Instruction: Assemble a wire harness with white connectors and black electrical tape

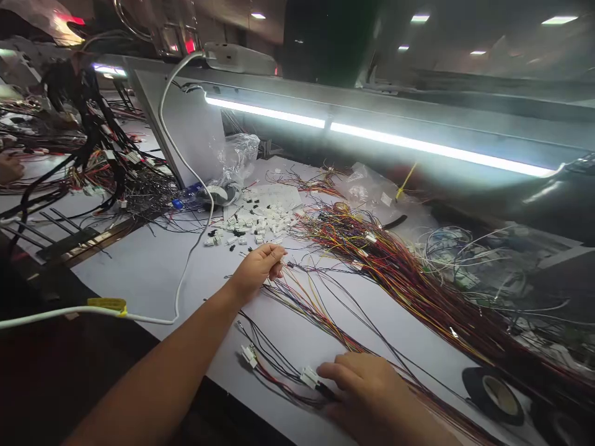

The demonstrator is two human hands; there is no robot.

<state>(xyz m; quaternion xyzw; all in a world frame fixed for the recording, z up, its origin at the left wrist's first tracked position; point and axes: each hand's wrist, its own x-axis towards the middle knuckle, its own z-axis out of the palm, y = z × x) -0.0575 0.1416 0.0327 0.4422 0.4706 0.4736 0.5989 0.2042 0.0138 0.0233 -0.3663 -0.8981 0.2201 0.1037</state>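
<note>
Left hand (257, 267) reaches forward, fingers curled and pinching thin wire ends just short of the pile of small white connectors (253, 224) beyond it. Right hand (372, 387) lies palm-down nearer the body, fingertips pressing a wired white connector (309, 376); black tape roll (495, 394) sits to its right.

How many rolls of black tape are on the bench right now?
2 visible: one roll of black tape lies flat near the right hand; a second roll sits at the bottom-right edge, partly cut off. Others may hide under the wire bundle.
</note>
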